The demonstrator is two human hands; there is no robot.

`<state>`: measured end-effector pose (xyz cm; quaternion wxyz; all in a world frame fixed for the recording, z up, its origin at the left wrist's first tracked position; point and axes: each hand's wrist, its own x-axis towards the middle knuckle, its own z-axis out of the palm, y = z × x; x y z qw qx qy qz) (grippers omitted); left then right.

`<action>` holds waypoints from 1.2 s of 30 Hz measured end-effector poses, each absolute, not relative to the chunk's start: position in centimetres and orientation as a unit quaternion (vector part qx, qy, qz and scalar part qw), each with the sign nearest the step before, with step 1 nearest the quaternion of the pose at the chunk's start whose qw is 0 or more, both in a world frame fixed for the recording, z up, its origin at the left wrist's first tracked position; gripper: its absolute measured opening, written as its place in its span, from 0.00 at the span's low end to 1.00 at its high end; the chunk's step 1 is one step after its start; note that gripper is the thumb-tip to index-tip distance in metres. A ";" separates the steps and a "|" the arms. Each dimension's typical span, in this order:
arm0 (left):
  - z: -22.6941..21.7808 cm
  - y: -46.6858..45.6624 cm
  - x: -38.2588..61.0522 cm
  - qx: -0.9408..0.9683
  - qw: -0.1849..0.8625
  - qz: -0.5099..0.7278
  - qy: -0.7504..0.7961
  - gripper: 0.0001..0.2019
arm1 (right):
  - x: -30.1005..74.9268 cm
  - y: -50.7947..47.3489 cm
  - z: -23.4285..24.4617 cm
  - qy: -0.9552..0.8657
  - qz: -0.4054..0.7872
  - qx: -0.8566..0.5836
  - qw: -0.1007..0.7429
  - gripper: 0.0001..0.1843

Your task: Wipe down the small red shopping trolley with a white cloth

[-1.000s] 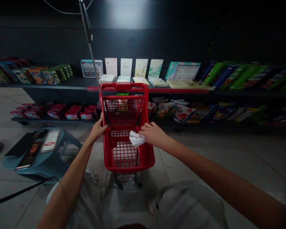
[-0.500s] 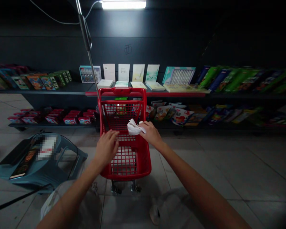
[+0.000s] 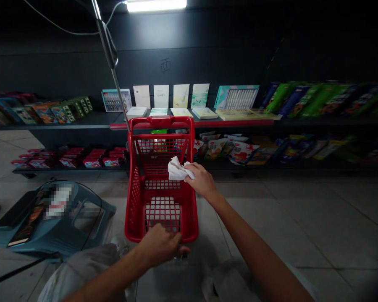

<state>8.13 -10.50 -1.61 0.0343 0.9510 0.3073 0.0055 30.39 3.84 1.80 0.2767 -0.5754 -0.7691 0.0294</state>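
A small red shopping cart [image 3: 185,201] with a grid basket stands directly in front of me. My right hand [image 3: 201,178] is closed on a crumpled white cloth or tissue [image 3: 177,170], held above the right side of the basket. Down at the cart's near rim is my left hand [image 3: 162,245], back upward, its fingers curled over the edge and the thumb sticking out to the right. Those fingertips are hidden behind the hand.
Behind the cart, a dark shelf [image 3: 94,119] carries books, boxed sets and green and blue packets. Snack bags [image 3: 241,152] and red boxes [image 3: 71,156] fill the lower level. A blue-grey stool [image 3: 58,228] with a phone stands left. A metal pole [image 3: 118,88] rises behind the cart.
My left hand has come back toward me from above the basket's left side to the near rim, its fingers curling. The right hand with the white cloth stays at nearly the same place.
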 end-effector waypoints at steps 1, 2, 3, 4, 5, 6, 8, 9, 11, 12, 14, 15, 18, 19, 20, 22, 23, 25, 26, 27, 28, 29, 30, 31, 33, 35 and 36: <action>-1.4 -10.3 7.5 0.953 0.029 0.006 0.302 0.22 | 30.3 3.9 1.8 -0.767 0.029 -0.579 0.276 0.16; -1.3 -10.0 6.8 0.954 0.022 0.009 0.298 0.22 | 30.3 3.9 1.9 -0.764 0.026 -0.583 0.276 0.16; -1.1 -9.8 6.1 0.955 0.015 0.014 0.294 0.22 | 30.3 4.0 2.0 -0.761 0.022 -0.586 0.276 0.17; -1.0 -9.5 5.4 0.957 0.007 0.021 0.290 0.22 | 30.3 4.1 2.0 -0.759 0.018 -0.590 0.276 0.17; -0.9 -9.2 4.7 0.958 -0.002 0.032 0.286 0.22 | 30.3 4.3 2.1 -0.756 0.013 -0.593 0.277 0.18; -0.9 -8.8 4.1 0.959 -0.010 0.046 0.281 0.21 | 30.4 4.4 2.1 -0.753 0.009 -0.597 0.277 0.18; -0.9 -8.0 3.0 0.958 -0.025 0.078 0.275 0.21 | 30.8 4.7 2.2 -0.746 0.003 -0.605 0.277 0.17; -1.0 -7.6 2.5 0.957 -0.029 0.092 0.273 0.22 | 31.1 4.8 2.3 -0.743 0.000 -0.610 0.277 0.17; -1.3 -6.9 1.5 0.956 -0.028 0.110 0.269 0.23 | 31.6 5.0 2.3 -0.736 -0.009 -0.618 0.276 0.17; -1.5 -6.5 1.0 0.956 -0.022 0.114 0.270 0.23 | 31.9 5.1 2.3 -0.733 -0.014 -0.621 0.276 0.17; -1.8 -5.9 0.1 0.954 -0.006 0.119 0.276 0.23 | 32.5 5.3 2.2 -0.729 -0.024 -0.626 0.277 0.18; -1.9 -5.6 -0.3 0.952 0.002 0.121 0.280 0.23 | 32.9 5.5 2.2 -0.727 -0.029 -0.626 0.280 0.18; -1.6 -4.6 -1.5 0.948 0.028 0.126 0.291 0.22 | 34.0 5.9 2.3 -0.711 -0.042 -0.633 0.304 0.19; -1.3 -4.4 -1.9 0.947 0.036 0.128 0.294 0.21 | 34.5 6.0 2.4 -0.700 -0.046 -0.638 0.316 0.20; -1.0 -4.1 -2.3 0.945 0.042 0.132 0.297 0.21 | 35.0 6.1 2.6 -0.689 -0.052 -0.643 0.330 0.19; -0.5 -3.6 -3.1 0.940 0.055 0.138 0.307 0.20 | 35.9 6.2 2.8 -0.668 -0.067 -0.651 0.355 0.19; -0.2 -3.3 -3.5 0.937 0.058 0.141 0.314 0.19 | 36.3 6.1 3.0 -0.660 -0.077 -0.652 0.365 0.18; 0.1 -2.7 -4.3 0.932 0.061 0.146 0.328 0.18 | 36.9 5.8 3.1 -0.650 -0.099 -0.652 0.377 0.18; 0.2 -2.4 -4.7 0.929 0.059 0.149 0.334 0.17 | 37.1 5.5 3.2 -0.648 -0.109 -0.652 0.379 0.18; 0.2 -2.1 -5.1 0.927 0.058 0.151 0.340 0.16 | 37.2 5.2 3.2 -0.646 -0.118 -0.651 0.379 0.18; 0.2 -1.7 -5.5 0.924 0.057 0.151 0.346 0.16 | 37.2 4.9 3.3 -0.646 -0.126 -0.651 0.378 0.18; 0.2 -1.4 -5.8 0.922 0.057 0.150 0.353 0.15 | 37.3 4.7 3.3 -0.646 -0.132 -0.650 0.377 0.18; 0.3 -1.1 -6.0 0.919 0.057 0.147 0.360 0.15 | 37.3 4.5 3.2 -0.645 -0.136 -0.650 0.378 0.17; 0.3 -0.9 -6.1 0.916 0.056 0.145 0.369 0.15 | 37.3 4.3 3.2 -0.645 -0.139 -0.648 0.380 0.17; 0.5 -0.7 -6.0 0.910 0.049 0.144 0.386 0.16 | 37.2 4.2 2.9 -0.643 -0.140 -0.643 0.392 0.17; 0.7 -0.9 -5.1 0.908 0.036 0.149 0.391 0.16 | 37.0 4.3 2.6 -0.641 -0.137 -0.635 0.409 0.17; 0.8 -1.0 -4.4 0.909 0.030 0.151 0.386 0.16 | 36.9 4.4 2.4 -0.640 -0.136 -0.631 0.416 0.17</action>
